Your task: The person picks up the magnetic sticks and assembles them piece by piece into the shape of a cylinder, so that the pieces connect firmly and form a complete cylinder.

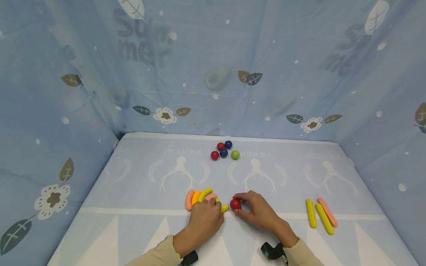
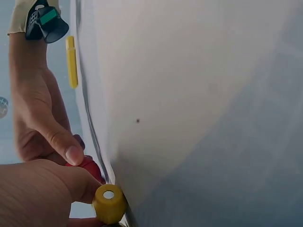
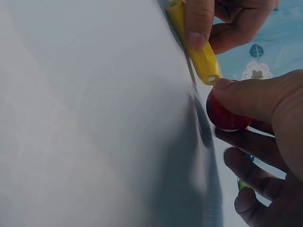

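Note:
My left hand (image 1: 205,221) pinches a short yellow stick (image 3: 201,59) just above the table, with a small pale spot on its end. My right hand (image 1: 261,213) grips a red ball (image 1: 235,204) between thumb and fingers, close to the stick's right end. In the right wrist view ball and stick come very near each other; whether they touch I cannot tell. Beside the left hand lie curved pieces: a pink one (image 1: 189,200), an orange one (image 1: 195,197), a yellow one (image 1: 204,194) and another pink one (image 1: 211,196), partly hidden by that hand.
At the back of the table (image 1: 133,199) sit red balls (image 1: 214,155), blue balls (image 1: 223,153) and a green ball (image 1: 235,154). To the right lie two yellow sticks (image 1: 311,213) and a pink stick (image 1: 327,212). Blue patterned cloth (image 1: 213,74) hangs around the table.

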A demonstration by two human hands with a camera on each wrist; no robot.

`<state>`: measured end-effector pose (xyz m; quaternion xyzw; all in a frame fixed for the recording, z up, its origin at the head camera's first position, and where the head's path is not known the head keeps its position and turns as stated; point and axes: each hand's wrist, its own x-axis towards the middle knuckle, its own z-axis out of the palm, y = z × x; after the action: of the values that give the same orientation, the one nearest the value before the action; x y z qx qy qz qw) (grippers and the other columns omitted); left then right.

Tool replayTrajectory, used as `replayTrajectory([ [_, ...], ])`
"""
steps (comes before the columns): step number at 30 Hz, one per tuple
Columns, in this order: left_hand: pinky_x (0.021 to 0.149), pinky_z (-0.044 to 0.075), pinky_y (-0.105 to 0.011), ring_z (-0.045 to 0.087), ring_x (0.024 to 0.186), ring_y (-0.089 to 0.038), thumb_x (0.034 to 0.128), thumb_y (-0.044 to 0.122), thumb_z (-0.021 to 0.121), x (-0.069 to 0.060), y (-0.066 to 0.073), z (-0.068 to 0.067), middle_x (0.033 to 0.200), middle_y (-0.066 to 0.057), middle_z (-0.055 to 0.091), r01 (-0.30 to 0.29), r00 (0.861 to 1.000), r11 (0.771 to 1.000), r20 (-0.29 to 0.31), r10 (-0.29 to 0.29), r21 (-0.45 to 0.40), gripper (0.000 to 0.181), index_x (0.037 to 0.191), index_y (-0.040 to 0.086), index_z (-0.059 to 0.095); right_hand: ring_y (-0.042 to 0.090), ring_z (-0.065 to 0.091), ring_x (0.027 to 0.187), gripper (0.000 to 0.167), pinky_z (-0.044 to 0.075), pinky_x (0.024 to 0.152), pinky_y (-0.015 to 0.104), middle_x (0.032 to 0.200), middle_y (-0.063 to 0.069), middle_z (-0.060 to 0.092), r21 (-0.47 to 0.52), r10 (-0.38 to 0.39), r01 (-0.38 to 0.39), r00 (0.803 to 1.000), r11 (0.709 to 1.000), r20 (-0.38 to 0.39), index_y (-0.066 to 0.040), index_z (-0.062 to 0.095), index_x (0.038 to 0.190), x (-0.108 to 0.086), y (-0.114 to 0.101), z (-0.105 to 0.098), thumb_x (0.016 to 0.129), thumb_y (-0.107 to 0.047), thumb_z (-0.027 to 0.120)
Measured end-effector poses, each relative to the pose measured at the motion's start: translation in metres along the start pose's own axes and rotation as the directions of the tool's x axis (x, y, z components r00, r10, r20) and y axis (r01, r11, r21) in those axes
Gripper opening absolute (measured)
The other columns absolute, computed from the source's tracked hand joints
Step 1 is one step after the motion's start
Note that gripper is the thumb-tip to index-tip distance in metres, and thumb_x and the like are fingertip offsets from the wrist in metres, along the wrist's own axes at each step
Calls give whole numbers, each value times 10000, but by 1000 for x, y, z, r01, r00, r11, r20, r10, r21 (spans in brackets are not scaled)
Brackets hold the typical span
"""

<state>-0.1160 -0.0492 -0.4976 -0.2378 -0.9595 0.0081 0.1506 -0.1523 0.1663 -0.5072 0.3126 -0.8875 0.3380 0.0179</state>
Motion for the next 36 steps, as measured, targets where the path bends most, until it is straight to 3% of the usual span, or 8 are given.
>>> replayTrajectory([
  [5,386,281,-267,478,497,-147,777,381,777,-2,-1,0,636,21,509,-8,999,1000,-43,7,-20,287,747,126,651,116,530,956,380,481,831,324,1060,-104,575,18,-20,20,1000,1000,1,-157,684,1133,0,1,2,787,-178,840],
  [12,385,266,-255,471,475,-150,784,368,776,-5,-1,1,584,26,454,0,998,998,-65,-5,-68,292,729,120,633,133,585,949,393,493,831,332,1061,-102,623,79,-82,80,996,994,19,-127,658,1175,2,3,3,815,-157,814],
  [22,377,254,-279,380,411,-130,779,341,762,-16,4,-8,530,59,393,56,998,989,17,-54,-140,320,637,144,553,111,571,964,359,470,859,351,1075,-131,616,77,-110,101,987,992,121,-158,672,1164,4,-1,4,831,-196,803],
  [31,391,296,-304,444,434,-172,795,393,756,-29,5,-15,521,44,376,158,985,961,111,-135,-227,336,685,150,553,82,550,990,356,463,894,329,1104,-162,601,95,-89,65,955,993,284,-202,671,1209,8,-15,4,872,-273,762],
  [34,394,313,-310,455,440,-175,808,394,739,-34,2,-16,530,39,386,177,976,952,167,-138,-249,315,723,147,561,82,559,990,309,466,892,316,1097,-158,619,125,-107,74,953,989,283,-203,684,1189,12,-19,6,907,-326,716],
  [36,394,309,-308,442,436,-167,817,401,727,-37,1,-17,526,45,378,185,971,949,194,-138,-255,316,725,151,556,91,571,970,278,475,877,315,1076,-139,635,128,-131,102,961,987,243,-187,695,1156,17,-21,8,924,-340,691],
])
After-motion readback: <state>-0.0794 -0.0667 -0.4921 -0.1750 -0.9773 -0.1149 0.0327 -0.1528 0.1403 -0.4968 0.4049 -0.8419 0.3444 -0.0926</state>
